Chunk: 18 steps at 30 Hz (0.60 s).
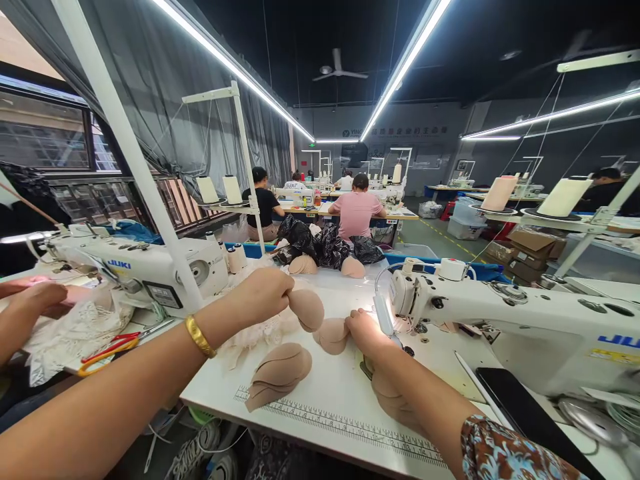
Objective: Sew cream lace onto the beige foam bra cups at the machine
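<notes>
- White lace [83,333] lies at your far left, under another person's hands [43,297], with red- and orange-handled scissors [110,352] just beside it.
- Your left hand [257,293], above the table [330,407], has its fingers curled, pinching a held piece [309,311] by its upper-left end.
- Below that hand, a fanned stack of beige pieces [281,375] lies on the table, its long axis slanting from a pointed lower-left end to a rounded upper-right one.
- The held piece points down and to the right along its long axis; it looks beige, smooth and rounded at the free end.
- The second piece [332,336] is beige too, curved, with layered edges; its long axis runs roughly sideways, narrowing rightward to your fingers.
- Your right hand [366,330] touches that narrow end beside the sewing machine [450,300]; you cannot tell whether its fingers pinch or press.
</notes>
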Each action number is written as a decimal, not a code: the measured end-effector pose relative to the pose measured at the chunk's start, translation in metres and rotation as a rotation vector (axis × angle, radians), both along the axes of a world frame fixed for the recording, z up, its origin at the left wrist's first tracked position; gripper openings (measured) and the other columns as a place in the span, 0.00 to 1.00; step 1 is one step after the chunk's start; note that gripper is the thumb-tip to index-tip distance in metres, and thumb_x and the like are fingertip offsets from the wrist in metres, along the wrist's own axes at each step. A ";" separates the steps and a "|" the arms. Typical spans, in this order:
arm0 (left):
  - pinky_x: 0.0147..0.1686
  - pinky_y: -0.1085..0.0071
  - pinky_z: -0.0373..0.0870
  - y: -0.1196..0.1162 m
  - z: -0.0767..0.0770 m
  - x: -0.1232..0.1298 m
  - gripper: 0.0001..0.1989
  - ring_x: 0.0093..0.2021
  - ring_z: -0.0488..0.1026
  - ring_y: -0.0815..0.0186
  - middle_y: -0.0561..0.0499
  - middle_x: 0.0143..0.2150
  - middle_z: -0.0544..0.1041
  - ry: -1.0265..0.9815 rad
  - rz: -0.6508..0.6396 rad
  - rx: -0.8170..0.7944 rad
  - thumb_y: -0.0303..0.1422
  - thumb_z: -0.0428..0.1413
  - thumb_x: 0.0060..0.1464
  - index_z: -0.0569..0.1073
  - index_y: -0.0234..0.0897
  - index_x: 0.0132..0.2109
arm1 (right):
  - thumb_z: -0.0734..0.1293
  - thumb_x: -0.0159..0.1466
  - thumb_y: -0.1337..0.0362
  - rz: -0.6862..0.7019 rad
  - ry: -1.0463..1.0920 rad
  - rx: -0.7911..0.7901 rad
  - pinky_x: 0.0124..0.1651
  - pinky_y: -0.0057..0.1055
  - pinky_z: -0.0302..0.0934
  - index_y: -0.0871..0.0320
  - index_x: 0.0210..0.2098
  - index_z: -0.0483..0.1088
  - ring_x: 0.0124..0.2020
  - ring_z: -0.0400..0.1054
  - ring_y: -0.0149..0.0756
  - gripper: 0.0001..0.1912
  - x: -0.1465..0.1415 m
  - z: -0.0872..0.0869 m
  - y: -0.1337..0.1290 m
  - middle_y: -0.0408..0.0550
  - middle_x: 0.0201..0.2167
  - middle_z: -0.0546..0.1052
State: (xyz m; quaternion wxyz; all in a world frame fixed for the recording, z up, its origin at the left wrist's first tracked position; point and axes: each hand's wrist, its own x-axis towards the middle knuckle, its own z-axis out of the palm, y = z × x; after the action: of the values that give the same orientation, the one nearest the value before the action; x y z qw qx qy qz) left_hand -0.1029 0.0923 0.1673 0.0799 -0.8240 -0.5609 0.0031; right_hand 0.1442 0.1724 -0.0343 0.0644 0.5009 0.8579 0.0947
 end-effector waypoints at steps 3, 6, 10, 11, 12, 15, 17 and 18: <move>0.33 0.66 0.58 -0.018 -0.014 -0.019 0.10 0.34 0.75 0.60 0.49 0.31 0.81 -0.057 0.069 -0.024 0.24 0.53 0.55 0.75 0.39 0.28 | 0.72 0.72 0.58 -0.004 -0.079 -0.061 0.54 0.46 0.74 0.60 0.57 0.73 0.52 0.76 0.45 0.17 0.001 0.004 -0.001 0.54 0.56 0.77; 0.34 0.68 0.60 -0.032 -0.058 -0.038 0.11 0.38 0.79 0.59 0.49 0.35 0.84 -0.090 0.172 -0.110 0.24 0.53 0.56 0.77 0.39 0.31 | 0.72 0.72 0.58 0.002 -0.126 -0.084 0.55 0.47 0.74 0.60 0.56 0.74 0.53 0.75 0.46 0.17 -0.002 0.010 -0.002 0.55 0.57 0.77; 0.36 0.68 0.61 -0.045 -0.120 -0.054 0.11 0.42 0.81 0.55 0.45 0.38 0.86 -0.091 0.264 -0.204 0.22 0.53 0.57 0.78 0.38 0.33 | 0.73 0.72 0.59 0.011 -0.142 -0.078 0.55 0.47 0.73 0.62 0.57 0.73 0.54 0.75 0.47 0.18 -0.009 0.017 -0.005 0.56 0.56 0.77; 0.36 0.67 0.62 -0.047 -0.130 -0.056 0.11 0.43 0.82 0.54 0.45 0.39 0.86 -0.094 0.273 -0.210 0.23 0.53 0.58 0.78 0.38 0.33 | 0.72 0.72 0.59 0.012 -0.144 -0.076 0.55 0.47 0.73 0.62 0.57 0.73 0.54 0.75 0.47 0.18 -0.010 0.018 -0.006 0.56 0.56 0.77; 0.37 0.67 0.62 -0.048 -0.136 -0.057 0.11 0.43 0.81 0.54 0.44 0.39 0.86 -0.098 0.281 -0.208 0.24 0.52 0.59 0.78 0.38 0.34 | 0.72 0.72 0.59 0.013 -0.144 -0.075 0.55 0.47 0.74 0.62 0.57 0.73 0.54 0.75 0.47 0.17 -0.011 0.019 -0.008 0.56 0.56 0.77; 0.36 0.66 0.62 -0.045 -0.141 -0.057 0.11 0.42 0.81 0.52 0.44 0.37 0.85 -0.108 0.301 -0.192 0.26 0.51 0.61 0.77 0.38 0.34 | 0.71 0.73 0.60 0.015 -0.140 -0.073 0.55 0.47 0.74 0.61 0.56 0.73 0.53 0.75 0.46 0.16 -0.013 0.020 -0.018 0.55 0.56 0.77; 0.36 0.65 0.62 -0.039 -0.141 -0.054 0.10 0.42 0.80 0.51 0.44 0.36 0.84 -0.109 0.307 -0.180 0.27 0.52 0.60 0.76 0.38 0.33 | 0.71 0.73 0.59 0.007 -0.133 -0.068 0.56 0.47 0.73 0.61 0.56 0.74 0.53 0.75 0.46 0.16 -0.014 0.020 -0.027 0.54 0.56 0.77; 0.36 0.65 0.62 -0.036 -0.142 -0.051 0.09 0.42 0.80 0.51 0.44 0.36 0.83 -0.109 0.306 -0.172 0.27 0.52 0.59 0.76 0.38 0.33 | 0.71 0.73 0.59 -0.003 -0.128 -0.064 0.56 0.47 0.73 0.61 0.56 0.74 0.53 0.75 0.45 0.16 -0.013 0.020 -0.032 0.54 0.56 0.77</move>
State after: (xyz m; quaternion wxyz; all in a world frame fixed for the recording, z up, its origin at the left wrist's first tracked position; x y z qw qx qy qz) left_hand -0.1536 0.0567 0.0255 -0.0227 -0.7317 -0.6810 0.0184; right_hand 0.1309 0.1407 -0.0148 0.1349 0.4927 0.8539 0.0991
